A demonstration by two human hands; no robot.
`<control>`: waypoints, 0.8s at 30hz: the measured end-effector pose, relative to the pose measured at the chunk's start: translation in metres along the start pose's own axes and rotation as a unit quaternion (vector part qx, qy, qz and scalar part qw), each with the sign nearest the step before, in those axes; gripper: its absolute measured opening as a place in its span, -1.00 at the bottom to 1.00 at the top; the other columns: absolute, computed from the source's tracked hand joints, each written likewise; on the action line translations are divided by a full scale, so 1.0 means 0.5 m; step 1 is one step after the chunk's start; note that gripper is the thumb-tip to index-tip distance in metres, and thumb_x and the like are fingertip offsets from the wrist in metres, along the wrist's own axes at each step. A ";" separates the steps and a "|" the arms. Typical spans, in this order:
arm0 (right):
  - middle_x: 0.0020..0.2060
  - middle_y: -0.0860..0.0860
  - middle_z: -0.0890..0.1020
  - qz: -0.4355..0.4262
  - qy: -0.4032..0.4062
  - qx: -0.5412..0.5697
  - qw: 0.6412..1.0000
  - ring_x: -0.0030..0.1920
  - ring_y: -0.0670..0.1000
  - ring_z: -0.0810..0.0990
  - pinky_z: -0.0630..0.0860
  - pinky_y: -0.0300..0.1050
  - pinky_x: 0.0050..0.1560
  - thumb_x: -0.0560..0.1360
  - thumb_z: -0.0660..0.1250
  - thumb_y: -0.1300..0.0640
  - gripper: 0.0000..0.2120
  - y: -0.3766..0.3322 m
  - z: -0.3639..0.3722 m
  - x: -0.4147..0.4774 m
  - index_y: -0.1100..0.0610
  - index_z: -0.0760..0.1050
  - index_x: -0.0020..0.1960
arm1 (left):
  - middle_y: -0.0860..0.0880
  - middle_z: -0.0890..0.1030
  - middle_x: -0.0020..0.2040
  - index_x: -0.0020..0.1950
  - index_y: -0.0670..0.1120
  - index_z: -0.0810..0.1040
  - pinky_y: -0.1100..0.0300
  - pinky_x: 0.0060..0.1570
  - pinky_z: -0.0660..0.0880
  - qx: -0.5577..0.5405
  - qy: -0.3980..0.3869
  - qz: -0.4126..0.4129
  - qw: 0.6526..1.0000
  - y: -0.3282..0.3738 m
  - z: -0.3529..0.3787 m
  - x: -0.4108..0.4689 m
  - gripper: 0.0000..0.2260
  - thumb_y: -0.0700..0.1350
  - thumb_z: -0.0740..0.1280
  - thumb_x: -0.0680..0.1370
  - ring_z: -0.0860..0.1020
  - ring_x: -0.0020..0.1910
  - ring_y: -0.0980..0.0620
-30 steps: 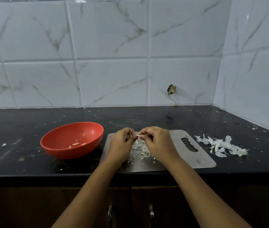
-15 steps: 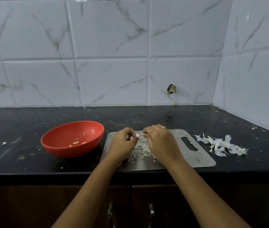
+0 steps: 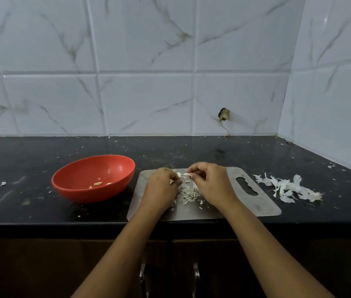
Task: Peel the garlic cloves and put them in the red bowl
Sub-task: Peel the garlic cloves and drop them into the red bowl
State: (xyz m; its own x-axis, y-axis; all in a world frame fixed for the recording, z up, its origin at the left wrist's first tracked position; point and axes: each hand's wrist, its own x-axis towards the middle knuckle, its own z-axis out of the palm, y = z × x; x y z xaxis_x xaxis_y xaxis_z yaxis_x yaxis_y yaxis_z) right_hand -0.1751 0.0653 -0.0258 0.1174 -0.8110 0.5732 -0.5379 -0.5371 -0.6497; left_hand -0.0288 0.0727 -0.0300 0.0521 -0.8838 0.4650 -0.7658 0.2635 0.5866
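Head view: the bowl [image 3: 88, 195] sits on the counter [image 3: 30, 160] just off the left edge of the board [image 3: 256, 204], with about three peeled cloves [image 3: 98, 183] in its bottom. Near the board's far edge both hands work one clove [image 3: 184, 174]. The left hand [image 3: 161, 187] curls its fingers round it, and the right hand [image 3: 212, 181] pinches at its skin. Skins [image 3: 188, 193] litter the board's middle, and a bigger pile [image 3: 286, 188] lies past its right edge. No other unpeeled garlic shows, so I cannot tell how much is left.

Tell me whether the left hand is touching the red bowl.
Apart. The head view shows bare cutting board and dark counter between the left hand and the red bowl.
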 end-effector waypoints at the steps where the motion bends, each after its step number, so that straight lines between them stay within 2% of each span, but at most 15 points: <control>1: -0.34 -0.06 0.64 0.011 -0.001 0.022 1.000 -0.31 -0.03 0.59 0.53 -0.21 -0.28 0.51 0.38 0.29 -0.83 0.001 -0.002 0.001 0.04 0.65 -0.11 | -0.04 0.63 -0.02 -0.11 -0.14 0.68 0.24 -0.06 0.40 -0.001 0.005 0.004 1.000 -0.001 0.000 0.000 -0.93 -0.18 0.40 0.52 0.52 -0.12 0.07; 3: -0.32 -0.01 0.66 0.030 -0.009 0.053 0.998 -0.28 0.04 0.61 0.55 -0.12 -0.21 0.51 0.38 0.28 -0.78 0.003 -0.007 0.001 -0.04 0.63 -0.15 | 0.01 0.63 -0.05 -0.14 -0.10 0.68 0.30 -0.12 0.34 0.001 0.021 0.010 1.000 -0.003 -0.001 -0.003 -0.94 -0.13 0.44 0.49 0.52 -0.15 0.09; 7: -0.28 -0.02 0.69 0.040 -0.029 0.101 0.994 -0.25 -0.13 0.63 0.59 -0.23 -0.14 0.50 0.40 0.28 -0.84 0.007 -0.008 0.003 0.03 0.66 -0.11 | 0.06 0.65 -0.10 -0.07 -0.06 0.70 0.32 -0.18 0.30 -0.014 0.044 0.026 0.999 0.004 -0.010 -0.010 -0.87 -0.03 0.46 0.48 0.47 -0.22 0.17; 9: -0.28 -0.01 0.70 0.039 -0.034 0.113 0.992 -0.25 -0.15 0.63 0.56 -0.27 -0.17 0.50 0.40 0.28 -0.87 0.008 -0.008 0.003 0.08 0.67 -0.08 | 0.10 0.61 -0.24 -0.03 -0.06 0.70 0.37 -0.27 0.26 -0.016 0.046 0.050 0.998 0.007 -0.012 -0.013 -0.85 -0.01 0.42 0.51 0.42 -0.32 0.21; 11: -0.27 -0.02 0.70 0.037 -0.037 0.120 0.991 -0.26 -0.18 0.63 0.52 -0.32 -0.20 0.50 0.40 0.27 -0.89 0.007 -0.009 0.003 0.10 0.67 -0.06 | 0.12 0.51 -0.38 -0.09 -0.09 0.69 0.38 -0.31 0.27 -0.011 0.044 0.075 0.996 0.009 -0.012 -0.016 -0.83 -0.03 0.37 0.55 0.40 -0.40 0.22; 14: -0.24 -0.03 0.70 0.028 -0.050 0.120 0.991 -0.24 -0.21 0.64 0.50 -0.36 -0.20 0.50 0.43 0.22 -0.90 0.005 -0.006 0.002 0.14 0.67 -0.01 | 0.13 0.46 -0.39 -0.14 -0.08 0.62 0.38 -0.31 0.28 0.003 0.045 0.088 0.995 0.006 -0.013 -0.014 -0.83 -0.06 0.32 0.58 0.40 -0.39 0.23; 17: -0.22 -0.01 0.70 0.019 -0.043 0.095 0.994 -0.24 -0.23 0.63 0.50 -0.38 -0.20 0.51 0.42 0.22 -0.91 0.008 -0.003 0.003 0.14 0.67 -0.01 | 0.08 0.47 -0.35 -0.15 -0.07 0.49 0.23 -0.30 0.26 0.029 0.028 0.100 0.994 0.006 -0.009 -0.013 -0.82 -0.05 0.26 0.61 0.42 -0.35 0.15; 20: -0.24 -0.02 0.68 0.001 -0.047 0.042 0.998 -0.31 -0.29 0.57 0.44 -0.43 -0.26 0.54 0.38 0.22 -0.92 0.010 0.003 0.004 0.16 0.65 -0.01 | -0.04 0.52 -0.31 -0.09 -0.13 0.47 -0.04 -0.21 0.41 0.013 0.007 0.099 0.995 0.004 -0.004 -0.012 -0.80 -0.05 0.18 0.63 0.48 -0.26 -0.05; 24: -0.21 -0.01 0.67 -0.035 -0.049 -0.012 0.998 -0.22 -0.19 0.60 0.47 -0.39 -0.22 0.56 0.32 0.24 -0.89 0.005 0.005 0.002 0.16 0.63 -0.04 | -0.03 0.51 -0.32 -0.07 -0.11 0.46 -0.01 -0.22 0.40 0.001 0.007 0.094 0.996 0.002 -0.004 -0.011 -0.80 -0.03 0.16 0.64 0.49 -0.25 -0.04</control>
State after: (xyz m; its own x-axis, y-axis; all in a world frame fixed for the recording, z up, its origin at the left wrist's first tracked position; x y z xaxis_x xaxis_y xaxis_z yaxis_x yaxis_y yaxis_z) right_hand -0.1743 0.0627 -0.0282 0.2359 -0.7904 0.5654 -0.5453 -0.5892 -0.5963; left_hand -0.0289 0.0786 -0.0307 -0.0833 -0.8130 0.5763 -0.7641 0.4233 0.4868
